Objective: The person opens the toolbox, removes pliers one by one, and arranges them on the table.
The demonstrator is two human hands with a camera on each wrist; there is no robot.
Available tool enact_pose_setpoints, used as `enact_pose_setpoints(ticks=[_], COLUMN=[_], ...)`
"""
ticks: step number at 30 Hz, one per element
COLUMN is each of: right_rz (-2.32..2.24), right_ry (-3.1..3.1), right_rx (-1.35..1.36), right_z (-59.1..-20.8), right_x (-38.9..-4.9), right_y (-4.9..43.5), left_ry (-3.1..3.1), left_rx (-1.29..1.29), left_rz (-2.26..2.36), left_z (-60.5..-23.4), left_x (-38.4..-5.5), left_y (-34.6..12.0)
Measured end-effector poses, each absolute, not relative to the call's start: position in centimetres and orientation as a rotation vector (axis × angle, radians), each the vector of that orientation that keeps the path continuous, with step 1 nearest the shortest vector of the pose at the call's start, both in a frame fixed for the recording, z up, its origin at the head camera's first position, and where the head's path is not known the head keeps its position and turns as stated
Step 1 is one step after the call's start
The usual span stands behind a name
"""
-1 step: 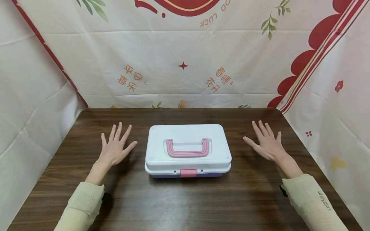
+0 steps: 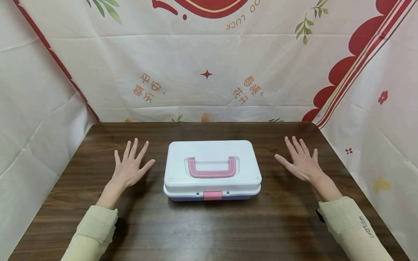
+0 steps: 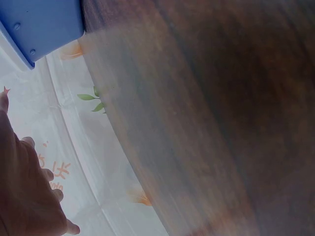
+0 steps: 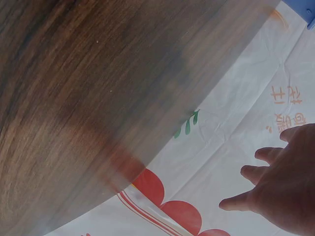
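A storage box [image 2: 212, 185] with a white lid, a blue-purple base, a pink folded-down handle [image 2: 212, 174] and a pink front latch [image 2: 213, 195] sits in the middle of the table, its lid closed. To its left, my left hand [image 2: 128, 168] is spread with straight fingers, apart from the box and holding nothing. On the other side my right hand [image 2: 303, 165] is likewise spread and holds nothing. The left wrist view catches the box's blue side [image 3: 44, 24] beyond the left hand [image 3: 29, 187]; a small blue corner [image 4: 306, 10] shows in the right wrist view.
The dark wood-grain table [image 2: 209, 232] has its far edge against a white printed cloth [image 2: 196, 54] with red trim. Similar white cloth hangs along the left [image 2: 32, 108] and right [image 2: 375, 127] sides.
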State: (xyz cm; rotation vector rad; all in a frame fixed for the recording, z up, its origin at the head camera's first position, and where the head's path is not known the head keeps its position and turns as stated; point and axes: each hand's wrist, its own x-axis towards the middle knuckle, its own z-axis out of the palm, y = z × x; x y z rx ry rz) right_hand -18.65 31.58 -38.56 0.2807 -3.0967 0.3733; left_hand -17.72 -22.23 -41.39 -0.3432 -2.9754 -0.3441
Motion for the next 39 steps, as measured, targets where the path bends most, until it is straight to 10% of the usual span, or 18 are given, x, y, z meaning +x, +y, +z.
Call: enact_pose_setpoints(ticks=[25, 39], right_rz=[0.491, 1.298], right_ry=[-3.028, -2.788], right_rx=[0.324, 0.24], right_z=[-38.6, -38.4], right_x=[-17.9, -11.9], right_y=[31.7, 30.5], left_ry=[-2.966, -2.811], left_rx=[-0.356, -0.372], left_rz=[-0.417, -1.34], left_z=[-41.3, -38.8], left_x=[-17.6, -16.9], left_y=[-22.2, -20.8])
